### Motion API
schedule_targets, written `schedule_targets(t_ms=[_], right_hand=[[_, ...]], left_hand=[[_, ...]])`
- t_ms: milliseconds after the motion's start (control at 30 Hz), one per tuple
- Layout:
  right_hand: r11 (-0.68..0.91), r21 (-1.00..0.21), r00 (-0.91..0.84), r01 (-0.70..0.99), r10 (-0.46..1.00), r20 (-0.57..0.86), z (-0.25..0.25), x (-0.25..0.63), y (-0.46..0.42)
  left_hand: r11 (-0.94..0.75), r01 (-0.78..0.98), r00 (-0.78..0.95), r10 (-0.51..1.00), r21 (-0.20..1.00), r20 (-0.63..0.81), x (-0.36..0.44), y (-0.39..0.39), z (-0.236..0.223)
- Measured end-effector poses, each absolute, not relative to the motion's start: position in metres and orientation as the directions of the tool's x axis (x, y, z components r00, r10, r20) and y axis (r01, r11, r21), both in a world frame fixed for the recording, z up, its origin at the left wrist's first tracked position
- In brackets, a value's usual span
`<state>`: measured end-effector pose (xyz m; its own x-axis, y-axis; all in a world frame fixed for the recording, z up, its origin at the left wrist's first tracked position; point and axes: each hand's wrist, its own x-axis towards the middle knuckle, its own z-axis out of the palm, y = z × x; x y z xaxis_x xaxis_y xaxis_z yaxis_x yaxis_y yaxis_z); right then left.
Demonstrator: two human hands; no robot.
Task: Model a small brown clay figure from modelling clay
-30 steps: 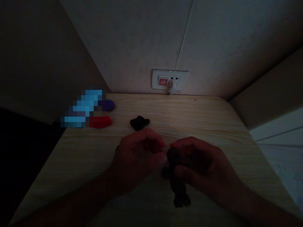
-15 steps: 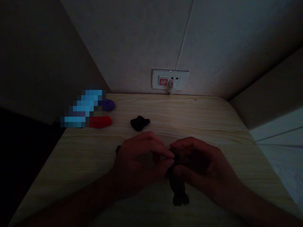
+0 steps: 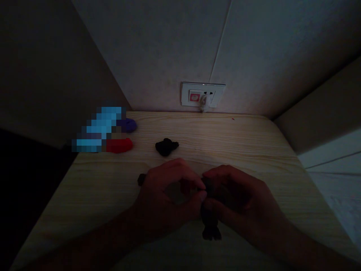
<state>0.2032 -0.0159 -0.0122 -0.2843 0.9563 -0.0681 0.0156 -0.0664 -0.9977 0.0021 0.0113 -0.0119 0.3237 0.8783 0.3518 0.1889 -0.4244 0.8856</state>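
A small dark figure (image 3: 210,220), seemingly of modelling clay, is held over the front middle of the table, its two-lobed lower end toward me. My right hand (image 3: 245,195) curls round its upper part from the right, thumb in front and fingers behind. From the left, the thumb and forefinger of my left hand (image 3: 169,192) pinch at the figure's upper left side. The dim light hides the detail under my fingertips. Beyond my hands lies a black lump (image 3: 166,146) like clay. Another dark piece (image 3: 141,179) shows partly behind my left hand.
At the back left of the wooden table (image 3: 239,143) lie a red lump (image 3: 121,145) and a purple lump (image 3: 129,125), beside a blurred-out bright blue patch (image 3: 103,122). A wall socket (image 3: 194,96) with a plug in it sits just above the table's back edge.
The figure's lower end has shifted slightly up and left and now hangs straighter. Both hands keep their hold with small finger movements. The pieces on the table have not moved.
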Motion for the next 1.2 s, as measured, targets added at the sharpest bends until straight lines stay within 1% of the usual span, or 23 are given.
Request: schedule_targets(t_ms=[167, 333, 467, 633, 767, 900, 1067, 1200], right_hand=[[-0.037, -0.996, -0.291, 0.083, 0.955, -0.060, -0.0142, 0.2047, -0.0157], [-0.016, -0.996, -0.302, 0.086, 0.952, -0.041, -0.0161, 0.2059, -0.0160], [0.011, -0.992, -0.300, 0.129, 0.953, -0.028, -0.0159, 0.2060, -0.0165], [0.009, -0.988, -0.295, 0.152, 0.955, -0.036, -0.0172, 0.2059, -0.0170], [0.012, -0.992, -0.303, 0.123, 0.953, -0.026, -0.0180, 0.2063, -0.0178], [-0.001, -0.994, -0.294, 0.112, 0.955, -0.034, -0.0180, 0.2064, -0.0176], [-0.094, -0.996, -0.272, 0.005, 0.958, -0.092, -0.0156, 0.2057, -0.0140], [-0.144, -0.989, -0.322, -0.035, 0.939, -0.125, -0.0119, 0.2063, -0.0115]], left_hand=[[-0.399, 0.206, 0.321, 0.890, 0.894, 0.323, 0.0031, 0.0092, -0.0119], [-0.386, 0.230, 0.303, 0.901, 0.893, 0.312, 0.0036, 0.0070, -0.0115], [-0.366, 0.234, 0.287, 0.911, 0.901, 0.296, 0.0051, 0.0075, -0.0107], [-0.360, 0.241, 0.278, 0.915, 0.902, 0.291, 0.0064, 0.0081, -0.0105], [-0.367, 0.252, 0.273, 0.915, 0.896, 0.298, 0.0064, 0.0080, -0.0104], [-0.365, 0.225, 0.284, 0.911, 0.903, 0.298, 0.0051, 0.0084, -0.0122], [-0.429, 0.190, 0.338, 0.873, 0.883, 0.352, 0.0016, 0.0107, -0.0135], [-0.450, 0.173, 0.359, 0.857, 0.876, 0.369, 0.0001, 0.0127, -0.0124]])
